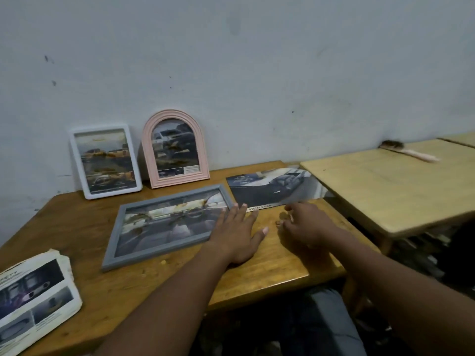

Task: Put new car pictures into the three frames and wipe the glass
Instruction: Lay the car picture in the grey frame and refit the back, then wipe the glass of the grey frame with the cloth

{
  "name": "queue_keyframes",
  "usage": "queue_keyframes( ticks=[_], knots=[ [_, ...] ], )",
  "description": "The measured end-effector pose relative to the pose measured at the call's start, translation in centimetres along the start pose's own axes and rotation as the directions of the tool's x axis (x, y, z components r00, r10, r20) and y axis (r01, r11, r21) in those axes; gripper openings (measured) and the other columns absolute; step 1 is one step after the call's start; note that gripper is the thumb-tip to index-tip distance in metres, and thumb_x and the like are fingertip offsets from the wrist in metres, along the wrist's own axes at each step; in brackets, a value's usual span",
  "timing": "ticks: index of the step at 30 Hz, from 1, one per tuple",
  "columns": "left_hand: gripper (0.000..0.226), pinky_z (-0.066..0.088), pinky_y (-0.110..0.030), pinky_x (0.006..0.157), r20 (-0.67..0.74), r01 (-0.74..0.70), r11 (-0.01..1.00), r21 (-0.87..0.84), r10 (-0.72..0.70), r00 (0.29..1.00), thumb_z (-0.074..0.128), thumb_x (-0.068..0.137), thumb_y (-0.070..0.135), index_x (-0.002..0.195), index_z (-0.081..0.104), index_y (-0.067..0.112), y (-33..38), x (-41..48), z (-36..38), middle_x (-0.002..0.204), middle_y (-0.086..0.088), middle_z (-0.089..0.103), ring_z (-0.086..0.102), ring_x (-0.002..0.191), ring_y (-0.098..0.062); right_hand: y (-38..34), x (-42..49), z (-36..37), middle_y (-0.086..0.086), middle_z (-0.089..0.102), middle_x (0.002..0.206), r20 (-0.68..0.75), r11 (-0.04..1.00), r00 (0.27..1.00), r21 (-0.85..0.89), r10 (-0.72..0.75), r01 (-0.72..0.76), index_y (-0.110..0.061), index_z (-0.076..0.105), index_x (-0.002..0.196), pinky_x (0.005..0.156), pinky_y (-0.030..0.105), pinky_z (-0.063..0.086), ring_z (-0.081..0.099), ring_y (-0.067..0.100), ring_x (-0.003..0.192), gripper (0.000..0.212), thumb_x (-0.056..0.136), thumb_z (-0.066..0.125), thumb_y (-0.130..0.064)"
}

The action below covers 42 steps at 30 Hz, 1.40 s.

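A grey frame (164, 227) lies flat on the wooden table (84, 227), its glass smeared with brown spots over a car picture. My left hand (237, 233) lies flat with straight fingers on the frame's right edge and the table. My right hand (305, 224) hovers just right of it, fingers loosely curled, holding nothing. A loose car picture (277, 187) lies behind both hands. A white frame (105, 160) and a pink arched frame (174, 149) lean upright against the wall, each with a car picture and stained glass.
A worn stack of car brochures (36, 299) sits at the table's front left corner. A lighter wooden table (385, 186) adjoins on the right, with a brush (408, 150) at its far edge by the wall (257, 60). Crumbs dot the table near the grey frame.
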<state>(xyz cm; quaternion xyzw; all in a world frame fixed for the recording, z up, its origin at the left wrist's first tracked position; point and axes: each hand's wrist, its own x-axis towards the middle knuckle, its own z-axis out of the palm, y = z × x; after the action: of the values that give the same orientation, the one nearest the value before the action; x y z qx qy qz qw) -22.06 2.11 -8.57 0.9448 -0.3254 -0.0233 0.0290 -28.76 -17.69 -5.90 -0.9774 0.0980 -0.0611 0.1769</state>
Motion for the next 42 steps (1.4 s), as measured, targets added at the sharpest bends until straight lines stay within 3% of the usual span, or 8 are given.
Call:
queue_keyframes(
  ticks=[7, 14, 17, 21, 25, 30, 35, 42],
  knots=[
    [0.074, -0.008, -0.043, 0.124, 0.012, 0.001, 0.999, -0.043, -0.001, 1.0, 0.015, 0.102, 0.067, 0.163, 0.0, 0.029, 1.4, 0.4, 0.1, 0.171, -0.004, -0.009, -0.013, 0.156, -0.021, 1.7, -2.0, 1.7, 0.008, 0.035, 0.157, 0.0, 0.993, 0.997, -0.093, -0.072, 0.072, -0.018, 0.042, 0.147, 0.118, 0.045, 0.025, 0.024, 0.025, 0.149, 0.045, 0.104, 0.042, -0.032],
    [0.069, -0.002, -0.047, 0.126, -0.099, 0.136, 0.978, -0.161, -0.153, 0.983, 0.022, 0.103, 0.064, 0.163, 0.004, 0.034, -5.1, -2.0, -2.6, 0.172, -0.003, -0.001, -0.009, 0.157, -0.022, -1.4, -0.2, -0.4, -0.002, 0.061, 0.088, -0.249, 0.981, 0.969, 0.19, 0.007, 0.042, -0.022, 0.057, 0.097, 0.062, 0.023, 0.039, 0.053, 0.007, 0.076, 0.006, 0.099, 0.052, -0.023],
    [0.068, 0.002, -0.049, 0.127, -0.136, 0.231, 0.95, -0.21, -0.262, 0.955, 0.02, 0.103, 0.064, 0.163, 0.006, 0.035, -9.6, -3.8, -3.6, 0.172, -0.002, 0.002, -0.005, 0.157, -0.022, -5.5, 3.2, -1.8, 0.007, 0.066, 0.087, 0.047, 0.541, 0.934, 0.804, 0.353, -0.245, -0.008, 0.064, 0.1, 0.068, 0.034, 0.056, 0.063, 0.018, 0.08, 0.017, 0.101, 0.047, -0.011],
    [0.066, 0.005, -0.048, 0.126, -0.172, 0.384, 0.885, -0.264, -0.435, 0.884, 0.023, 0.104, 0.06, 0.163, 0.012, 0.032, -16.5, -6.4, -4.0, 0.171, -0.005, 0.008, 0.0, 0.157, -0.026, -11.6, 5.1, -1.9, 0.016, 0.074, 0.091, 0.601, 0.03, 0.791, 0.794, 0.118, -0.607, 0.001, 0.065, 0.1, 0.069, 0.038, 0.061, 0.07, 0.027, 0.081, 0.023, 0.099, 0.056, -0.021],
    [0.062, 0.003, -0.048, 0.126, -0.149, 0.475, 0.805, -0.356, -0.551, 0.821, 0.028, 0.107, 0.052, 0.163, 0.015, 0.028, -21.6, -8.5, -3.9, 0.171, -0.004, 0.009, 0.001, 0.157, -0.026, -16.9, 7.0, -0.8, 0.019, 0.072, 0.087, 0.619, 0.215, 0.783, 0.774, -0.062, -0.595, 0.003, 0.057, 0.103, 0.067, 0.035, 0.061, 0.071, 0.027, 0.073, 0.012, 0.094, 0.055, -0.005],
    [0.06, 0.008, -0.043, 0.125, -0.189, 0.47, 0.784, -0.405, -0.575, 0.796, 0.03, 0.109, 0.044, 0.163, 0.014, 0.024, -24.9, -8.7, -3.6, 0.171, 0.001, 0.011, 0.003, 0.157, -0.019, -24.8, 13.0, 1.1, 0.011, 0.065, 0.096, 0.317, 0.881, 0.933, 0.474, -0.169, -0.001, -0.002, 0.067, 0.105, 0.066, 0.031, 0.053, 0.062, 0.021, 0.083, 0.016, 0.093, 0.062, -0.013],
    [0.061, 0.016, -0.042, 0.124, -0.222, 0.396, 0.774, -0.495, -0.553, 0.803, 0.034, 0.11, 0.029, 0.164, 0.007, 0.025, -24.7, -7.4, -3.2, 0.17, -0.005, 0.015, 0.012, 0.156, -0.023, -30.7, 14.4, 6.3, 0.008, 0.069, 0.107, -0.039, 0.845, 0.873, 0.233, -0.485, 0.48, -0.014, 0.071, 0.113, 0.084, 0.04, 0.056, 0.064, 0.024, 0.095, 0.027, 0.088, 0.064, -0.006],
    [0.068, 0.038, -0.043, 0.111, -0.269, 0.376, 0.745, -0.551, -0.585, 0.766, 0.034, 0.107, 0.025, 0.163, -0.003, 0.031, -25.5, -7.4, -1.3, 0.163, -0.008, 0.036, 0.044, 0.139, -0.029, -28.3, 12.5, 13.0, 0.01, 0.057, 0.133, 0.256, 0.764, 0.721, 0.179, -0.644, 0.62, -0.021, 0.059, 0.13, 0.101, 0.049, 0.045, 0.051, 0.028, 0.123, 0.04, 0.091, 0.05, -0.027]
  ],
)
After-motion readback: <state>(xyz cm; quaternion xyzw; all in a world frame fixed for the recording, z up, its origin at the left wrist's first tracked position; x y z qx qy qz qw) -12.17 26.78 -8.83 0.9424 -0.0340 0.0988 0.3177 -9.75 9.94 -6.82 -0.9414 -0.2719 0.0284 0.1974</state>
